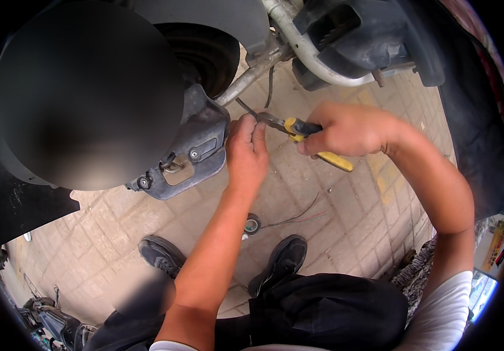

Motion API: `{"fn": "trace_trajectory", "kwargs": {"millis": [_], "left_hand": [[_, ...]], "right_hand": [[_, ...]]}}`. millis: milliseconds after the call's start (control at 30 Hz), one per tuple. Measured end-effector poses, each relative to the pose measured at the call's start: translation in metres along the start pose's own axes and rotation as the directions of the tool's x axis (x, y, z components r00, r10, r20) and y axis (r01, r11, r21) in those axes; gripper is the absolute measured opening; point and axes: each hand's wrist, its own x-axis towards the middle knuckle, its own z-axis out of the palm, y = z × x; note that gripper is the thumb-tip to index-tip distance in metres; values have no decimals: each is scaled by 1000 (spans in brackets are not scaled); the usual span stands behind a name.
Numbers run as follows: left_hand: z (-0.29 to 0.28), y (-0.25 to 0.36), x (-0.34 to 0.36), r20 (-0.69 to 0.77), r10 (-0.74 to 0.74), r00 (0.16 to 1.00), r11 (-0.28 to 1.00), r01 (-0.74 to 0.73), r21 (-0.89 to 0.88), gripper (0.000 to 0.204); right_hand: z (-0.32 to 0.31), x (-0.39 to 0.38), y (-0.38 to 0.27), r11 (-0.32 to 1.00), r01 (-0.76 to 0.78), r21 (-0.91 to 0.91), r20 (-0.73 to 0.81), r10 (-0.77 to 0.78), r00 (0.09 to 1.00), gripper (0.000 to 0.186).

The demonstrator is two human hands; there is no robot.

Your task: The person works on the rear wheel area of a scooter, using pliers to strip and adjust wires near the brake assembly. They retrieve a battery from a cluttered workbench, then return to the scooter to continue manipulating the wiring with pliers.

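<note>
A thin black cable point(241, 104) runs from beside a silver frame tube down to my left hand point(244, 143), whose fingers pinch it. My right hand point(350, 130) grips pliers with yellow-and-black handles point(334, 160), their metal jaws at the cable right beside my left fingertips; whether they close on it is too small to tell. A grey plastic bracket point(199, 169) with bolts sits just left of my left hand. Below, a roll of black tape point(252, 223) lies on the paved floor with loose thin wires point(299, 219) beside it.
A vehicle's silver tubular frame point(319, 58), dark wheel point(220, 55) and black housing point(369, 32) occupy the top. Dark material point(477, 146) borders the right. My shoes point(281, 257) stand on paving point(351, 216). Machinery point(53, 322) shows at lower left. Blurred patches hide parts of the left side.
</note>
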Motion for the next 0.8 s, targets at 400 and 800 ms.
{"fn": "trace_trajectory", "kwargs": {"millis": [400, 800], "left_hand": [[-10, 3, 5, -29, 105, 994, 993, -103, 61, 10], [-2, 6, 6, -35, 148, 988, 987, -145, 75, 6]], "right_hand": [[-7, 4, -23, 980, -75, -183, 19, 80, 997, 37], [-7, -1, -13, 992, -126, -3, 54, 126, 991, 35]]}}
